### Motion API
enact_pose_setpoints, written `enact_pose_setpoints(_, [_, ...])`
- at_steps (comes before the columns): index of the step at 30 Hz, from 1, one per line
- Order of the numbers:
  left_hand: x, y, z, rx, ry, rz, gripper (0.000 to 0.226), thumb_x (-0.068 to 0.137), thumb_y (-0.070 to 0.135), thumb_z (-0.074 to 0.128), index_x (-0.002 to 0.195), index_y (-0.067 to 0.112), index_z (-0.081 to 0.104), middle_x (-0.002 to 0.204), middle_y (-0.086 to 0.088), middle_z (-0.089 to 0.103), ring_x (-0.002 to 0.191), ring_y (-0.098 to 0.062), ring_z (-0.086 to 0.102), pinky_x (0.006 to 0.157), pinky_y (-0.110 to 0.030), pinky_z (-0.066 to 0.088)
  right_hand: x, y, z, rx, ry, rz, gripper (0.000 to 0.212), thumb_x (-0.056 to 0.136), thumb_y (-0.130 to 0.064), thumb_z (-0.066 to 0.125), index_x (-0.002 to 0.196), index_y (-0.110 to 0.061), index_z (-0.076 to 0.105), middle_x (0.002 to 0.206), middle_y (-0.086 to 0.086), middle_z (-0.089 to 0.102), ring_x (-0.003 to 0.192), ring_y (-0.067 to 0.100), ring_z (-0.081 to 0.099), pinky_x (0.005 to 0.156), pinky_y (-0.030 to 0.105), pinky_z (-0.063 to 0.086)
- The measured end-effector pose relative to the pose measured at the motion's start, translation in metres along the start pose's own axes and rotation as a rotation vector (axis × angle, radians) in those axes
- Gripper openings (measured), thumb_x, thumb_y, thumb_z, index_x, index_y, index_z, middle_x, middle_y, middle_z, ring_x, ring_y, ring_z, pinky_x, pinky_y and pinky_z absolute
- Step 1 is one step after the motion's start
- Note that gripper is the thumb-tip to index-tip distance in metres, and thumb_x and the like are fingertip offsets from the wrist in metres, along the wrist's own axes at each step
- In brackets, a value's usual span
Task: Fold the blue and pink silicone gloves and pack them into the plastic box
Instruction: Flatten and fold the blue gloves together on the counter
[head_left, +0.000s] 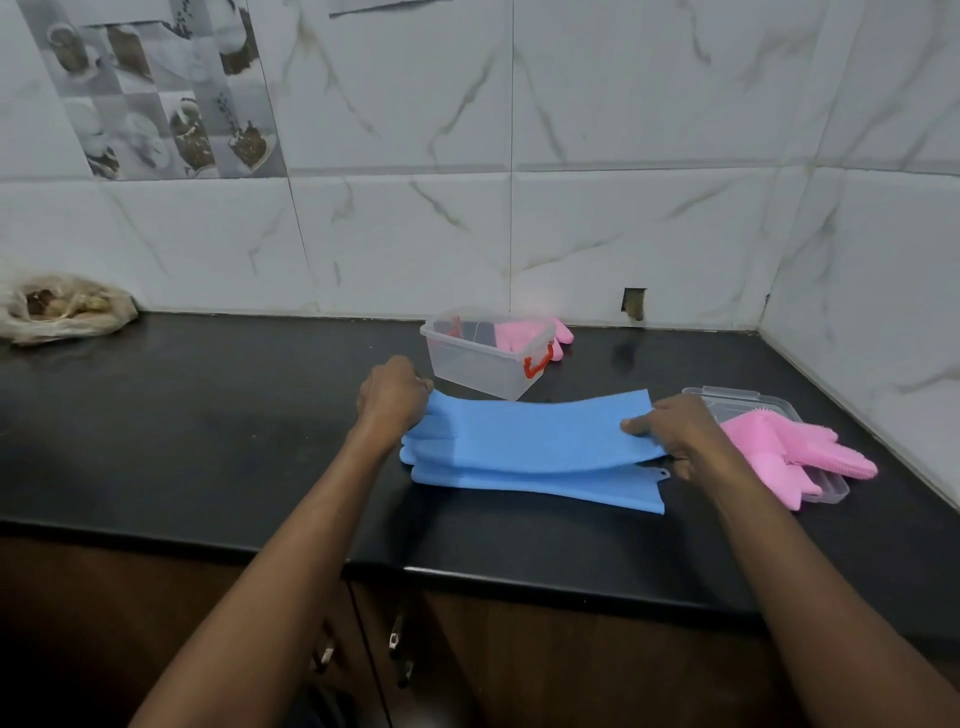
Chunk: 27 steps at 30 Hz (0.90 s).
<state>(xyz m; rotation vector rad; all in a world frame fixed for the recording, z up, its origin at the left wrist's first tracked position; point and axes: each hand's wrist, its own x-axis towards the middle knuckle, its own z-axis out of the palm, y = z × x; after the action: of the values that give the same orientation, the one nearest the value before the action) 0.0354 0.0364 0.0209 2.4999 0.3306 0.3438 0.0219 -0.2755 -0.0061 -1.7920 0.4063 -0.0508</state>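
Two blue silicone gloves lie stacked on the black counter, the upper blue glove (535, 434) over the lower blue glove (540, 488). My left hand (392, 395) grips the finger end of the upper glove at the left. My right hand (675, 428) pinches its cuff end at the right. Behind them stands the clear plastic box (480, 366) with a red latch, open. A pink glove (553, 335) lies behind the box against the wall. Another pink glove (795, 457) rests on the clear lid (748, 402) at the right.
A plastic bag with brownish contents (62, 309) sits at the far left by the wall. Tiled walls close the back and the right corner. The counter's front edge (467, 569) runs above wooden cabinet doors.
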Motion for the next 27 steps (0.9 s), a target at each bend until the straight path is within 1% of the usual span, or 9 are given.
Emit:
enact_pose_setpoints(6, [0.003,-0.022,0.018,-0.007,-0.149,-0.021,0.019,0.085,0.022,0.07,0.097,0.007,0.069,0.102,-0.014,0.069,0.093,-0.031,0.065,0.081,-0.038,0.055,-0.006,0.028,0.004,-0.016,-0.046,0.08,0.023,0.079,0.002,0.074,0.097,0.009,0.06,0.089,0.021,0.069,0.06,0.024,0.069,0.044,0.027,0.051])
enact_pose_setpoints(8, [0.003,-0.031,0.021,-0.07,-0.155,-0.061,0.018,0.083,0.022,0.073,0.096,0.011,0.067,0.105,-0.011,0.067,0.097,-0.03,0.064,0.084,-0.039,0.056,-0.005,0.03,0.004,-0.015,-0.029,0.051,0.026,0.08,-0.003,0.075,0.098,0.009,0.061,0.087,0.019,0.069,0.061,0.025,0.07,0.045,0.026,0.05])
enact_pose_setpoints(12, [0.009,-0.034,0.015,-0.136,-0.111,-0.064,0.021,0.084,0.017,0.071,0.102,0.008,0.065,0.108,-0.013,0.066,0.09,-0.028,0.062,0.066,-0.032,0.05,-0.004,0.035,0.007,-0.139,0.026,0.0,0.03,0.081,-0.009,0.074,0.105,0.006,0.063,0.099,0.021,0.07,0.087,0.034,0.07,0.077,0.042,0.058])
enact_pose_setpoints(17, [0.012,-0.026,0.013,-0.129,-0.1,-0.01,0.026,0.086,0.01,0.068,0.111,0.003,0.065,0.109,-0.017,0.065,0.08,-0.024,0.058,0.049,-0.025,0.04,-0.006,0.039,0.009,-0.285,0.146,-0.127,0.023,0.09,-0.021,0.063,0.099,0.001,0.065,0.102,0.02,0.069,0.076,0.026,0.062,0.06,0.027,0.044])
enact_pose_setpoints(19, [0.009,-0.03,0.018,-0.094,-0.114,-0.01,0.03,0.085,0.008,0.067,0.114,0.004,0.064,0.111,-0.018,0.064,0.079,-0.025,0.058,0.054,-0.026,0.041,-0.007,0.039,0.011,-0.274,0.114,-0.139,0.022,0.091,-0.019,0.062,0.106,-0.002,0.064,0.108,0.017,0.064,0.078,0.027,0.065,0.055,0.03,0.054])
enact_pose_setpoints(21, [0.009,-0.038,0.026,-0.076,-0.129,-0.003,0.031,0.085,0.007,0.063,0.116,0.005,0.064,0.113,-0.019,0.064,0.083,-0.026,0.059,0.064,-0.027,0.043,-0.01,0.036,0.012,-0.221,0.095,-0.124,0.01,0.092,-0.015,0.061,0.091,-0.005,0.063,0.102,0.015,0.06,0.077,0.03,0.068,0.05,0.041,0.06])
enact_pose_setpoints(22, [0.009,-0.042,0.03,-0.086,-0.125,0.001,0.032,0.086,0.008,0.061,0.117,0.005,0.063,0.114,-0.018,0.064,0.089,-0.027,0.06,0.071,-0.028,0.044,-0.011,0.035,0.012,-0.243,0.105,-0.132,0.013,0.091,-0.014,0.06,0.08,-0.007,0.059,0.095,0.014,0.059,0.073,0.029,0.067,0.047,0.037,0.059])
enact_pose_setpoints(24, [0.011,-0.047,0.035,-0.057,-0.105,0.007,0.031,0.089,0.016,0.058,0.118,0.003,0.06,0.119,-0.019,0.063,0.103,-0.032,0.058,0.081,-0.032,0.044,-0.015,0.035,0.012,-0.37,0.158,-0.178,0.026,0.086,-0.012,0.058,0.064,-0.011,0.046,0.077,0.011,0.056,0.059,0.021,0.056,0.04,0.019,0.045])
enact_pose_setpoints(27, [0.007,-0.045,0.039,0.059,-0.044,0.093,0.041,0.094,0.031,0.056,0.127,0.006,0.057,0.13,-0.022,0.055,0.119,-0.037,0.05,0.098,-0.04,0.041,-0.024,0.034,0.012,-0.397,0.187,-0.214,0.024,0.076,-0.01,0.058,0.062,-0.014,0.038,0.062,0.008,0.037,0.052,0.02,0.03,0.046,0.027,0.021])
